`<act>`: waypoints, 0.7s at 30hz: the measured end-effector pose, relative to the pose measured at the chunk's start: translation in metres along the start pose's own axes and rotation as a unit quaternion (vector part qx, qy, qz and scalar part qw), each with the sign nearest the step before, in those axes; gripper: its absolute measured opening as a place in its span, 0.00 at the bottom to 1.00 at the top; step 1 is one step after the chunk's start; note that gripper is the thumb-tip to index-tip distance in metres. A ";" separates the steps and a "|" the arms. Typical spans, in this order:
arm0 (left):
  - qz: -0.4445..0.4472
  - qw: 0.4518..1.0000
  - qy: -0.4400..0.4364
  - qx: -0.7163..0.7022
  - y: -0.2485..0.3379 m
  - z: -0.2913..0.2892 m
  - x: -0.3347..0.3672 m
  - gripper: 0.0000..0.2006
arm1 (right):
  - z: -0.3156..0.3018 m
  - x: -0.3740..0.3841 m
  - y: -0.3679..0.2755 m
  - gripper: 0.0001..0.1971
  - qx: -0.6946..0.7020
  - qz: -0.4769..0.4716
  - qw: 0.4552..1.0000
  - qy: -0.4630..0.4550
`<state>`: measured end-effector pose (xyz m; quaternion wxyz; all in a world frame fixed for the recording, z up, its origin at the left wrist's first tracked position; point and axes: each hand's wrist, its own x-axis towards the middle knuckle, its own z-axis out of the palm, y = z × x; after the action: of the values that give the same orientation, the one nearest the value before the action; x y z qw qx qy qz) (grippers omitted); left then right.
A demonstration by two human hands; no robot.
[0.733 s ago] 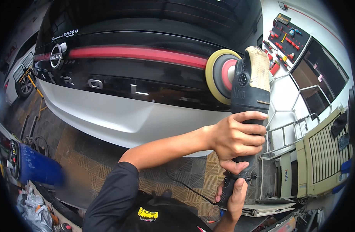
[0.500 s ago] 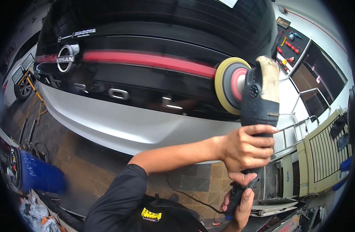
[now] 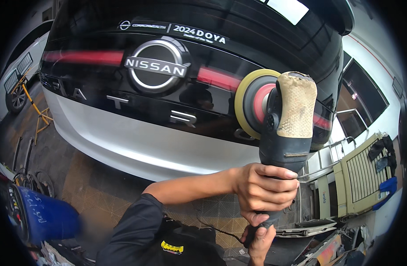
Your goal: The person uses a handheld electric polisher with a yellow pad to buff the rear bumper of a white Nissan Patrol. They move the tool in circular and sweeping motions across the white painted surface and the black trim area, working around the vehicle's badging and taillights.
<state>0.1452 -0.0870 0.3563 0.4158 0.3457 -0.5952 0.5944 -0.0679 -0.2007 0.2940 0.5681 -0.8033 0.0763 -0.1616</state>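
My left hand point(image 3: 267, 190) is wrapped round the black barrel of an electric polisher point(image 3: 284, 148) with a worn tan wrap over its head. Lower down, the fingers of my right hand point(image 3: 261, 244) close round the rear handle, where a black cord leads off. The yellow foam pad point(image 3: 241, 99) on the grey and pink backing plate faces the car's glossy black tailgate point(image 3: 212, 104). Whether the pad presses on the panel is hidden from this side. To its left are a round chrome emblem point(image 3: 157, 71), a red light strip point(image 3: 219, 79) and several raised silver letters.
Below the black panel curves the white bumper point(image 3: 124, 142). A blue drum point(image 3: 50, 210) stands at lower left, near a yellow stand point(image 3: 37, 104) and another white car point(image 3: 22, 73). At right are a beige louvred cabinet point(image 3: 360, 170) and metal rails. The cord crosses the tiled floor.
The polisher has shifted left along the tailgate, closer to the round emblem, with both hands still on it. My view has turned left too, so the emblem appears larger and further right.
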 end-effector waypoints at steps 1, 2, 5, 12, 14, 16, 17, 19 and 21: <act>0.009 1.000 -0.001 0.003 -0.011 -0.012 0.002 0.28 | 0.015 0.011 -0.012 0.45 -0.010 -0.016 1.000 -0.007; 0.014 1.000 0.005 0.016 -0.011 -0.020 0.002 0.28 | 0.022 0.012 -0.019 0.44 -0.024 -0.027 0.999 -0.014; 0.022 0.998 0.000 0.066 -0.011 -0.048 0.005 0.27 | 0.032 0.015 -0.027 0.44 -0.059 -0.048 0.997 -0.018; 0.043 0.988 0.031 0.148 -0.030 -0.074 -0.005 0.24 | 0.049 0.043 -0.020 0.44 -0.161 -0.132 0.978 0.000; 0.054 0.986 0.025 0.155 -0.040 -0.077 -0.007 0.23 | 0.052 0.054 -0.018 0.44 -0.169 -0.145 0.975 0.009; 0.056 0.986 0.024 0.154 -0.046 -0.075 -0.008 0.22 | 0.054 0.061 -0.018 0.46 -0.175 -0.147 0.973 0.014; 0.057 0.986 0.023 0.153 -0.048 -0.076 -0.007 0.21 | 0.054 0.065 -0.016 0.46 -0.176 -0.153 0.972 0.021; 0.058 0.985 0.028 0.158 -0.054 -0.075 -0.005 0.20 | 0.051 0.072 -0.019 0.45 -0.183 -0.164 0.969 0.030; 0.061 0.983 0.029 0.173 -0.057 -0.078 -0.003 0.20 | 0.050 0.080 -0.020 0.45 -0.192 -0.179 0.965 0.029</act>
<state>0.2050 -0.0124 0.3738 0.3304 0.3580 -0.4909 0.7223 0.0228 -0.1740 0.3113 0.3628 -0.8929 -0.0229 -0.2659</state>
